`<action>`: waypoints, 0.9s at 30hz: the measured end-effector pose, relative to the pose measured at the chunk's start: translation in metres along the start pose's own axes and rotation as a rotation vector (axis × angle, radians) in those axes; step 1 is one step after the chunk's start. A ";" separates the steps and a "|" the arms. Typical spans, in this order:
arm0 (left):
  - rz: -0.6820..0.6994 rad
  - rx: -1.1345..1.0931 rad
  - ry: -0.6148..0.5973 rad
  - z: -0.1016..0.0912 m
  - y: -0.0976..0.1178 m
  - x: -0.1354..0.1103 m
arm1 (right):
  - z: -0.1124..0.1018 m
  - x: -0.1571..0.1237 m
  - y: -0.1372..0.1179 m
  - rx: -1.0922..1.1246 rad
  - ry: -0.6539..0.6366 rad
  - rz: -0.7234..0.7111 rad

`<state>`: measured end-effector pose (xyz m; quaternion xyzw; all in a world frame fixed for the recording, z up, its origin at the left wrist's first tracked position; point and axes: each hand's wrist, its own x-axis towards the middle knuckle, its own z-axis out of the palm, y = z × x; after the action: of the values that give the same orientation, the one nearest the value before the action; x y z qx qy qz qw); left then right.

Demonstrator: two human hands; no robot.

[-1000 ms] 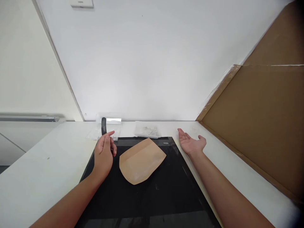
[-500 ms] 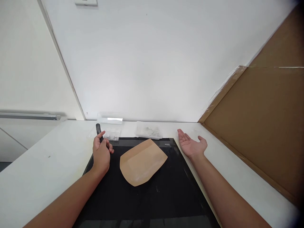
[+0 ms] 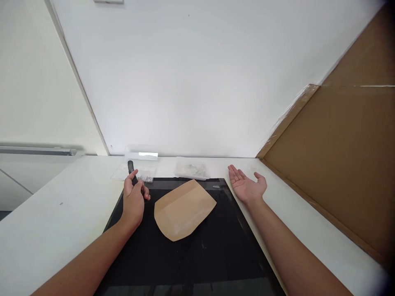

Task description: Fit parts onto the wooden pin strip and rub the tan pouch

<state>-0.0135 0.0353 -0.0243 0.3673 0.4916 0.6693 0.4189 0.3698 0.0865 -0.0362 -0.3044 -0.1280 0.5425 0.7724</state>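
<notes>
My left hand [image 3: 135, 199] is closed around a dark, rod-like handle [image 3: 131, 167], whose rounded end sticks up past the fingers; its other end is hidden in the hand, so I cannot tell its kind. Palm up and fingers stretched out, my right hand [image 3: 247, 187] holds nothing at the right edge of the black mat [image 3: 197, 263]. Between the hands a tan, many-sided sheet [image 3: 185, 210], rounded at its near end, lies on the mat. Neither hand touches it.
A clear plastic case [image 3: 148, 169] with its lid up stands behind my left hand. Beside it is a clear tray [image 3: 191, 168] with pale contents. A small shiny sliver [image 3: 216, 186] lies on the mat's far edge. Brown cardboard [image 3: 333, 164] borders the white table [image 3: 55, 238] on the right.
My left hand, with the dark handle, has shifted slightly to the right, nearer the tan sheet. The right hand stays open, and the whole view has drifted a little.
</notes>
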 end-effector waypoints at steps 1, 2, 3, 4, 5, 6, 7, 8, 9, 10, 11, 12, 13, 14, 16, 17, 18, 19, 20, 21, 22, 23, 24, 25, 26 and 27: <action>-0.004 -0.017 -0.007 0.000 0.000 0.000 | -0.001 0.001 0.000 -0.023 -0.009 -0.008; -0.010 -0.041 -0.015 0.000 0.000 0.000 | -0.002 0.002 0.001 -0.048 -0.020 -0.019; -0.018 -0.069 -0.026 0.000 -0.001 0.000 | -0.002 0.003 0.002 -0.077 -0.031 -0.031; -0.029 -0.100 -0.037 0.000 -0.001 0.000 | -0.003 0.004 0.002 -0.108 -0.043 -0.043; -0.039 -0.128 -0.048 0.000 -0.001 0.000 | -0.003 0.005 0.003 -0.142 -0.054 -0.054; -0.048 -0.149 -0.057 0.000 -0.002 0.000 | -0.003 0.005 0.004 -0.177 -0.066 -0.067; -0.054 -0.162 -0.063 0.000 -0.002 0.000 | -0.003 0.006 0.005 -0.215 -0.078 -0.080; -0.055 -0.167 -0.067 0.000 -0.003 0.000 | -0.003 0.006 0.006 -0.254 -0.094 -0.094; -0.054 -0.170 -0.069 0.000 -0.003 0.000 | -0.003 0.007 0.008 -0.296 -0.113 -0.104; -0.050 -0.171 -0.069 0.000 -0.004 0.000 | -0.002 0.007 0.009 -0.340 -0.135 -0.112; -0.044 -0.171 -0.069 0.000 -0.004 0.000 | -0.002 0.007 0.012 -0.387 -0.158 -0.118; -0.037 -0.168 -0.071 0.000 -0.004 0.000 | -0.001 0.007 0.014 -0.436 -0.180 -0.127; -0.027 -0.160 -0.074 0.000 -0.004 0.000 | -0.001 0.007 0.017 -0.487 -0.200 -0.139; -0.018 -0.151 -0.078 0.000 -0.004 0.000 | -0.001 0.007 0.021 -0.539 -0.218 -0.155; -0.005 -0.129 -0.086 -0.001 -0.004 0.000 | -0.002 0.007 0.027 -0.645 -0.256 -0.198; -0.003 -0.122 -0.090 0.000 -0.004 -0.001 | -0.002 0.006 0.030 -0.700 -0.278 -0.220; -0.002 -0.118 -0.094 0.000 -0.004 -0.001 | -0.003 0.005 0.032 -0.756 -0.302 -0.238; -0.002 -0.116 -0.100 0.000 -0.004 -0.001 | -0.003 0.005 0.034 -0.814 -0.327 -0.255; -0.002 -0.115 -0.105 0.000 -0.004 -0.002 | -0.004 0.003 0.035 -0.873 -0.348 -0.272; -0.002 -0.113 -0.110 0.000 -0.004 -0.002 | -0.004 0.002 0.036 -0.931 -0.366 -0.288; -0.001 -0.111 -0.115 0.001 -0.004 -0.003 | -0.004 0.001 0.036 -0.990 -0.380 -0.305; 0.000 -0.109 -0.118 0.001 -0.003 -0.003 | -0.003 -0.001 0.037 -1.048 -0.391 -0.324; 0.001 -0.108 -0.119 0.001 -0.003 -0.004 | -0.002 -0.002 0.038 -1.106 -0.402 -0.343; 0.003 -0.106 -0.120 0.001 -0.003 -0.004 | 0.000 -0.003 0.038 -1.164 -0.413 -0.363; 0.006 -0.105 -0.121 0.002 -0.003 -0.005 | 0.003 -0.004 0.039 -1.223 -0.428 -0.382; 0.008 -0.102 -0.122 0.002 -0.003 -0.005 | 0.007 -0.005 0.040 -1.282 -0.446 -0.401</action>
<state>-0.0091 0.0316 -0.0268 0.3875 0.4288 0.6717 0.4635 0.3340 0.0937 -0.0540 -0.5513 -0.6311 0.2572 0.4813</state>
